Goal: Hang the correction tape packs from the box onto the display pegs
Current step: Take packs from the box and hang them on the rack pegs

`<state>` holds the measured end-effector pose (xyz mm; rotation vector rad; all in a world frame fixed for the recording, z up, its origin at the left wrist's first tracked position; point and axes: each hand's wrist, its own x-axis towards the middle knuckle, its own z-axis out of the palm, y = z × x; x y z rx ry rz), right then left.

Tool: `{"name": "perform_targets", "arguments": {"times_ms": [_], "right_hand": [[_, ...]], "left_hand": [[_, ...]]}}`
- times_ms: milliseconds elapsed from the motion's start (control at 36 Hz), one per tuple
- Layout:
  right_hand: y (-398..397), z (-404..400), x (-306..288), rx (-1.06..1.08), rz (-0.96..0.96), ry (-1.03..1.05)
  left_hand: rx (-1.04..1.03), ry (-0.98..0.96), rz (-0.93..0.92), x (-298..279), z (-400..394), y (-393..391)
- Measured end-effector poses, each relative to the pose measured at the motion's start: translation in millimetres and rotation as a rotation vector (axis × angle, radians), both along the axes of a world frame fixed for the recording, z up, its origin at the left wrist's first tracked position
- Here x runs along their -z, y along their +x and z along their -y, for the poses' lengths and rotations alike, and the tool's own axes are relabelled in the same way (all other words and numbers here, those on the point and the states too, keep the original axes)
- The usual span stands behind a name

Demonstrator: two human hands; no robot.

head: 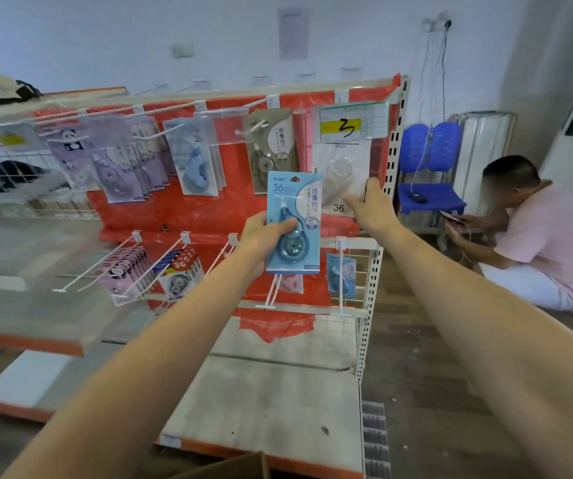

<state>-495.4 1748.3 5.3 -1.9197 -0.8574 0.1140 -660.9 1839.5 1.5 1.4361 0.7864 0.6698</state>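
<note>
Hanging on the upper pegs at the left end of the display rack (397, 140) are purple panda packs (71, 157), and next to them lilac packs (119, 167) and blue packs (197, 164). On the lower row, near the left, more panda packs (122, 271) and packs marked 36 (179, 271) hang on long white pegs (88, 271). In the middle, the left hand (264, 236) grips a blue correction tape pack (293, 223) upright in front of the red back panel (181, 209), thumb across its front. Behind it a beige pack (273, 150) hangs on an upper peg. Toward the right end of the rack, the right hand (371, 205) pinches the lower edge of a clear pack (342, 174) hanging under a price tag (352, 121). At the bottom edge, a corner of the cardboard box (230, 466) shows. Beside the rack on the right stand a blue chair (430, 167) and a crouching person (537, 236).
</note>
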Motion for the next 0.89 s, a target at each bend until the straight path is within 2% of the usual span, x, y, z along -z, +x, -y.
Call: {"name": "perform_targets", "arguments": {"times_ms": [139,222,361,611,722,889], "right_hand": [[-10,22,32,0.02,0.081,-0.235],[-28,40,47,-0.034,0.081,-0.281],[-65,54,61,-0.135,-0.373,-0.071],[-112,60,97,-0.226,-0.601,0.096],[-127,65,134,-0.175,-0.686,0.024],[-152,73,198,-0.09,-0.774,-0.065]], "left_hand": [[0.067,-0.021,-0.02,14,5,3],[0.097,-0.067,-0.023,28,8,1],[0.111,-0.135,-0.012,46,22,-6],[0.171,-0.179,-0.066,87,39,-28],[0.228,-0.123,-0.2,115,45,-51],[0.278,-0.151,-0.324,169,59,-77]]}}
